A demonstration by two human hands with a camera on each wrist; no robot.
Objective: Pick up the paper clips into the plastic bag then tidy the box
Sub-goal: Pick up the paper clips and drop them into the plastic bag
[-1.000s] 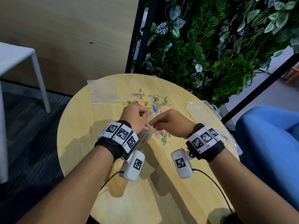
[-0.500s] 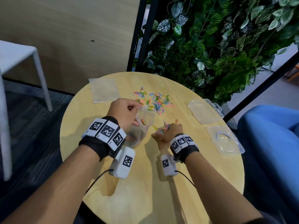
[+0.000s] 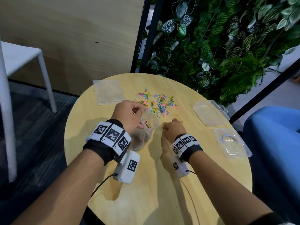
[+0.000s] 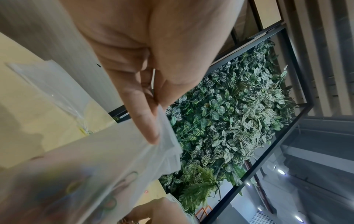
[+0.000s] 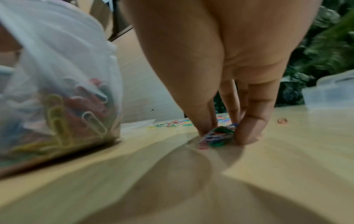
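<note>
Round wooden table (image 3: 162, 184) carries the work. Left hand (image 3: 129, 114) pinches the plastic bag (image 3: 142, 135) open at centre; right hand (image 3: 172, 130) clamps a bunch of paper clips (image 5: 218, 136). Next, I think: lift them into the bag.

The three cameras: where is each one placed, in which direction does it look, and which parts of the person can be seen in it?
Head: worn on the head, looks forward and down at the round table; shows both forearms, left hand and right hand.
Left wrist: looks along the left hand, tilted, toward the plant wall; fingers pinch the plastic bag.
Right wrist: sits low over the table, looks along the right hand; fingertips gather paper clips.
Shared: the bag with clips inside appears in all views.
</note>
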